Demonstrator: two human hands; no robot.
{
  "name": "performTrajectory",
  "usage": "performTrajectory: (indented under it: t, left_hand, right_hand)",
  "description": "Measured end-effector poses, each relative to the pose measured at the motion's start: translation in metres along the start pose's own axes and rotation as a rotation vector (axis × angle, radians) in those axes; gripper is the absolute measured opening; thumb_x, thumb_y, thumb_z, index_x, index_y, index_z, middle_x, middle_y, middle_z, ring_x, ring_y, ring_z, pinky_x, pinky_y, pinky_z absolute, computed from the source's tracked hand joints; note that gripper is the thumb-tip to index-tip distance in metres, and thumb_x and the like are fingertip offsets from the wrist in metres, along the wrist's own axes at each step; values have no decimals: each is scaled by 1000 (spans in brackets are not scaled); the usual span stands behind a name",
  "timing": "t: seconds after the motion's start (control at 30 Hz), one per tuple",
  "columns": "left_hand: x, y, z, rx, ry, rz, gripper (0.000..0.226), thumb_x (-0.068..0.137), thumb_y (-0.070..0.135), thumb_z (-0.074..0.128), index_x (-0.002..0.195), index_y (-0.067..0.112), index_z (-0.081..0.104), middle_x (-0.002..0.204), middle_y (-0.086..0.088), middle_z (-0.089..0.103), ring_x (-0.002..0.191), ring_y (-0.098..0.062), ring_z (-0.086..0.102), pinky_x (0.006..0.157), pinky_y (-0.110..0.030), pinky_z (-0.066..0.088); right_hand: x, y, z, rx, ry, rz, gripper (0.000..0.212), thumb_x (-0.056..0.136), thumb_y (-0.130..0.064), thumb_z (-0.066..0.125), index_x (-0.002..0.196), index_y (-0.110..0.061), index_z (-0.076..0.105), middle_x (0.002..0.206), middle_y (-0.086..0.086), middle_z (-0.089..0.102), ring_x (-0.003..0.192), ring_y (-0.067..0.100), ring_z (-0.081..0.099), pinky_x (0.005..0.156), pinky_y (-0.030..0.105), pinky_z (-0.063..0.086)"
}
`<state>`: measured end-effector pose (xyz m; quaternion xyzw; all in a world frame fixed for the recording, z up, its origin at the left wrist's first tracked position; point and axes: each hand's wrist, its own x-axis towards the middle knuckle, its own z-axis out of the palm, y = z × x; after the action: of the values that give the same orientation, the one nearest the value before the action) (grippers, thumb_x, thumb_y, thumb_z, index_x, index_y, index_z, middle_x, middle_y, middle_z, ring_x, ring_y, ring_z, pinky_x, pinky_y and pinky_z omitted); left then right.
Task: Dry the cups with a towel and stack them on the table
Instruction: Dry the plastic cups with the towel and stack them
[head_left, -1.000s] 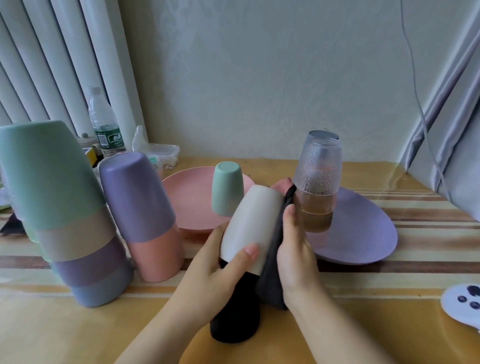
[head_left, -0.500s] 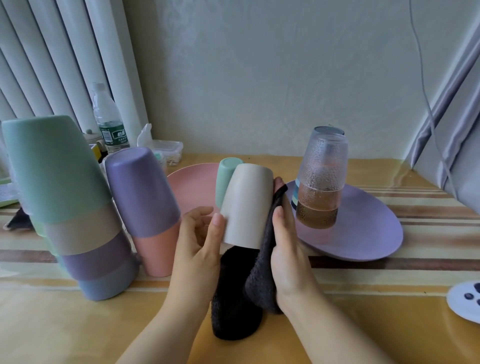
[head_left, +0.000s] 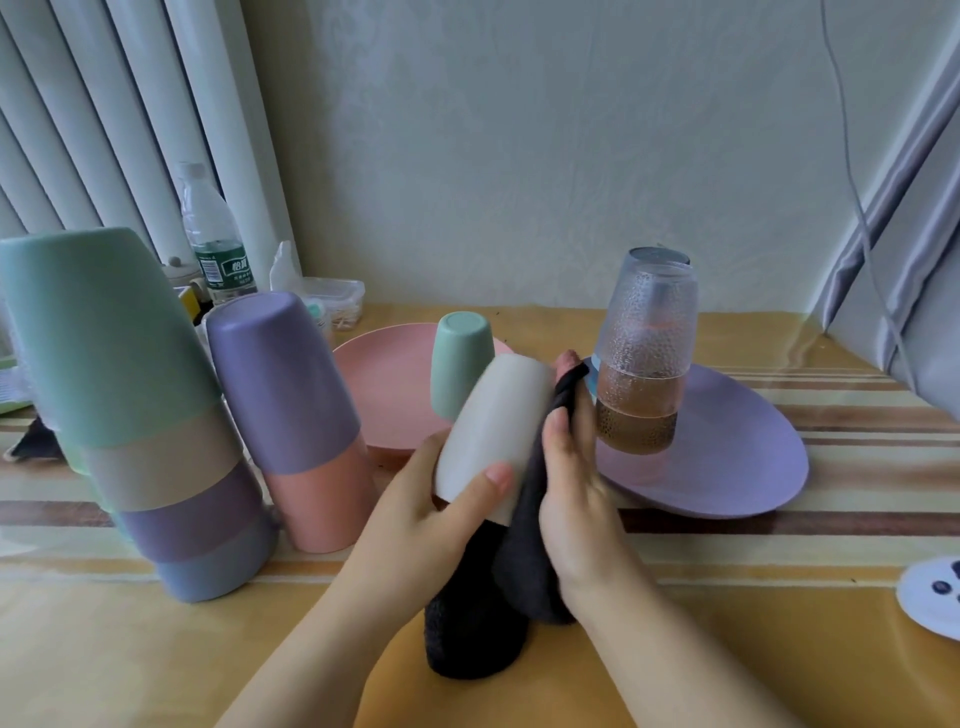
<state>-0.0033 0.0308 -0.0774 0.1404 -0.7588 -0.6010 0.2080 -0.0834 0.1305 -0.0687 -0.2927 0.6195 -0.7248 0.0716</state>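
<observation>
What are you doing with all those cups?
A person is drying a cream cup with a dark towel. The left hand grips the cup, held upside down and tilted, while the right hand presses the towel against its side. Two stacks of upside-down cups stand on the table: a tall stack and a purple cup on a pink one. A small green cup waits on the pink plate.
</observation>
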Motion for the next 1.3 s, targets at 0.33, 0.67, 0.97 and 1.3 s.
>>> performTrajectory:
  t: [0.33,0.67,0.97,1.3]
  left_hand:
    - [0,9,5,-670,-72,-173,44,76,50,56,108,21,66,102,-1,76,91,-9,72,71,-19,55]
    - [1,-5,8,-96,302,120,47,85,69,42,110,37,65,101,15,70,100,-17,67,89,-49,53]
    - [-1,1,5,6,-19,-16,54,80,67,52,122,33,56,108,21,68,101,9,61,76,-7,46]
    - [1,-6,6,-485,-28,-114,81,69,70,54,134,23,52,129,2,64,118,-13,61,95,-31,43]
  right_hand:
    - [-14,-12,6,274,-102,250,58,86,-65,29,122,-31,59,121,-17,61,110,-3,56,91,17,41]
    - [0,0,0,103,-70,-9,38,91,-39,32,125,-53,29,122,-57,33,124,-28,23,95,-3,22]
    - [2,-3,-2,-33,-21,-83,38,92,-37,32,128,-51,27,137,-41,28,129,-24,21,99,-3,19]
    - [-7,-4,3,562,-66,386,44,92,-50,39,91,-25,76,104,-6,73,100,9,67,95,30,46]
